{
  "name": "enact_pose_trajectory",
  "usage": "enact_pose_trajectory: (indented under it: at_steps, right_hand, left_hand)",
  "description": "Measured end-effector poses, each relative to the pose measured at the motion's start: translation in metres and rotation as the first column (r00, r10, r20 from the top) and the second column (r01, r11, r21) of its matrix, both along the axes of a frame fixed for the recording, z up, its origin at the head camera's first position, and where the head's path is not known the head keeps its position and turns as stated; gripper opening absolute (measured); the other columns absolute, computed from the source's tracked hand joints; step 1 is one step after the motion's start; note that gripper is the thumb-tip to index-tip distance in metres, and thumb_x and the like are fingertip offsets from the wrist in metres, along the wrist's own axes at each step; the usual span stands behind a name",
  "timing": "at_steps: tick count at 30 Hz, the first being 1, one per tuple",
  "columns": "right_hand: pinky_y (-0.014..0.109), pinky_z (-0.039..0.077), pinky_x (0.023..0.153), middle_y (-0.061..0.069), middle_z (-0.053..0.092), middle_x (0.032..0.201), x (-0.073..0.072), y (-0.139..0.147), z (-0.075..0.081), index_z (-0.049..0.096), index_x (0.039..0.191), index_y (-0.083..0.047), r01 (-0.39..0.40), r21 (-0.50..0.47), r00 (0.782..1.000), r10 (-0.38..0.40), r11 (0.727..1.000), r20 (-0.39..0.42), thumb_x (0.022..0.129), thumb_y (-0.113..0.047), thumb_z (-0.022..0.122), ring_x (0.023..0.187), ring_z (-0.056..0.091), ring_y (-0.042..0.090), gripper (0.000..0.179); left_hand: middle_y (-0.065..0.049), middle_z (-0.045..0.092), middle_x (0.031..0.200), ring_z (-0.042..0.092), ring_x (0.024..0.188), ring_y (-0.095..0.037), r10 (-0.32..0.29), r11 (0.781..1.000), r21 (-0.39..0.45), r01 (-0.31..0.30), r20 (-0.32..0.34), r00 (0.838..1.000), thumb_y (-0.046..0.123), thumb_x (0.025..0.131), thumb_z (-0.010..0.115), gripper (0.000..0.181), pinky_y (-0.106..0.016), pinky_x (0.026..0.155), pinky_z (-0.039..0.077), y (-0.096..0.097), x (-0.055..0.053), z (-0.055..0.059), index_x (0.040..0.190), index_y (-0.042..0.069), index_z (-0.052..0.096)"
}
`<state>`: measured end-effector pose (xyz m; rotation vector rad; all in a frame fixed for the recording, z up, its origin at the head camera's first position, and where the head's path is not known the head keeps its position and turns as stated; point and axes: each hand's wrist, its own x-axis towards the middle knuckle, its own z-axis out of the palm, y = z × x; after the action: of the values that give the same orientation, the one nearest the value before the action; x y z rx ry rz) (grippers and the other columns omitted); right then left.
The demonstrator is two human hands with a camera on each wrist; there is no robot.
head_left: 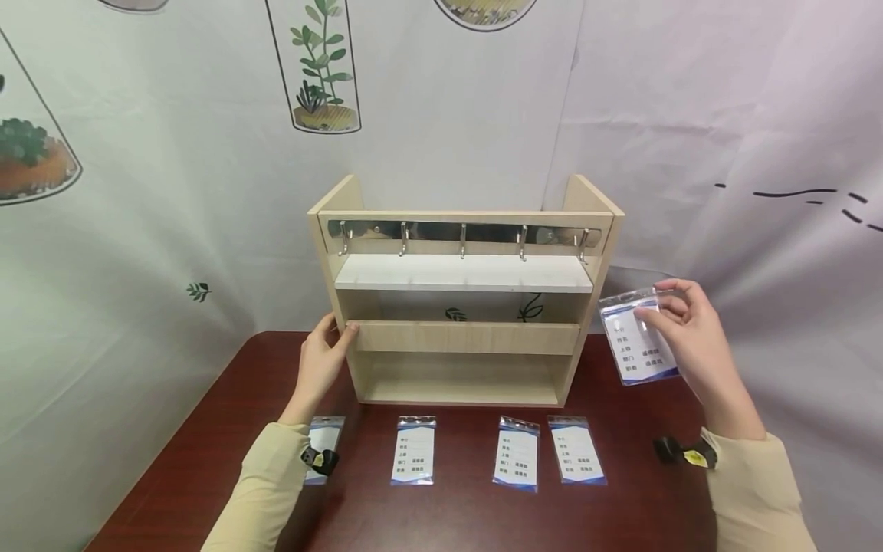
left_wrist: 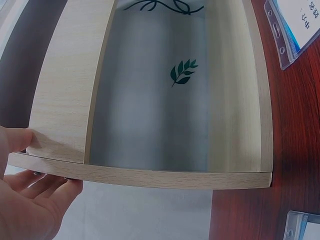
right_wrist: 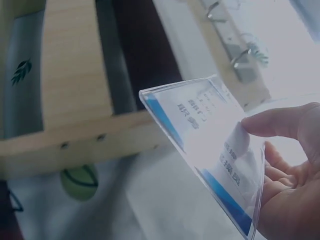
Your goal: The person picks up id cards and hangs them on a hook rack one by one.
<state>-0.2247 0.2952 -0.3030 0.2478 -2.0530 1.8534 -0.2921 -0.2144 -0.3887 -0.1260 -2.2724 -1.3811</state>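
My right hand point(head_left: 702, 349) pinches a clear-sleeved name badge point(head_left: 636, 349) by its upper right edge, to the right of a wooden shelf point(head_left: 462, 337). In the right wrist view the badge point(right_wrist: 195, 135) is tilted, with glare over part of its print. My left hand point(head_left: 320, 364) grips the shelf's left side panel, the thumb at the front and the fingers on the outer face, as the left wrist view also shows. Across the shelf's top front runs a metal rail point(head_left: 434, 232) with several hooks, and nothing hangs from them.
Before the shelf, several more badges lie on the dark red table point(head_left: 462, 521): one point(head_left: 324, 441) partly behind the left forearm, one point(head_left: 414, 452) left of centre, and two point(head_left: 516, 458) close together on the right. A printed white cloth point(head_left: 455, 138) hangs behind.
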Motion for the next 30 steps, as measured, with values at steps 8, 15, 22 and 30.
enact_pose_trajectory:
  at_steps: [8,15,22,30]
  right_hand:
    - [0.021,0.054,0.054,-0.005,0.071,0.091,-0.002,-0.024,0.022,0.051,0.120,-0.015,-0.062,-0.117,0.993,0.049,0.991,-0.110,0.092,0.002,0.069,0.073,0.069,0.004,0.038]
    - [0.019,0.053,0.057,-0.004,0.072,0.087,-0.007,-0.042,0.034,0.053,0.118,-0.013,-0.062,-0.167,0.984,0.032,0.984,-0.173,0.091,0.003,0.069,0.070,0.067,0.006,0.035]
    - [0.018,0.051,0.058,-0.005,0.072,0.086,-0.011,-0.058,0.040,0.053,0.116,-0.012,-0.019,-0.169,0.982,-0.013,0.985,-0.188,0.091,0.001,0.070,0.070,0.065,0.007,0.034]
    - [0.018,0.049,0.056,-0.007,0.073,0.085,-0.015,-0.066,0.040,0.053,0.113,-0.013,-0.017,-0.220,0.987,-0.018,0.975,-0.157,0.091,-0.002,0.071,0.068,0.064,0.005,0.030]
  left_hand:
    - [-0.021,0.063,0.133,0.066,0.113,-0.032,-0.009,1.000,0.009,0.009,-0.006,1.000,0.032,0.099,0.066,0.053,-0.044,0.089,0.054,0.000,0.001,0.000,0.141,0.002,0.055]
    - [-0.021,0.064,0.131,0.067,0.111,-0.031,-0.002,1.000,0.011,0.002,-0.005,1.000,0.031,0.098,0.067,0.052,-0.027,0.083,0.054,0.000,-0.001,-0.002,0.140,0.001,0.056]
    - [-0.023,0.062,0.133,0.066,0.113,-0.034,-0.002,1.000,0.013,0.002,-0.009,1.000,0.031,0.099,0.066,0.053,-0.047,0.090,0.054,0.001,0.000,-0.003,0.141,0.000,0.055]
    - [-0.022,0.062,0.134,0.066,0.114,-0.034,-0.010,0.999,0.032,0.010,-0.014,1.000,0.031,0.098,0.068,0.053,-0.048,0.091,0.054,0.001,0.000,-0.001,0.140,0.001,0.056]
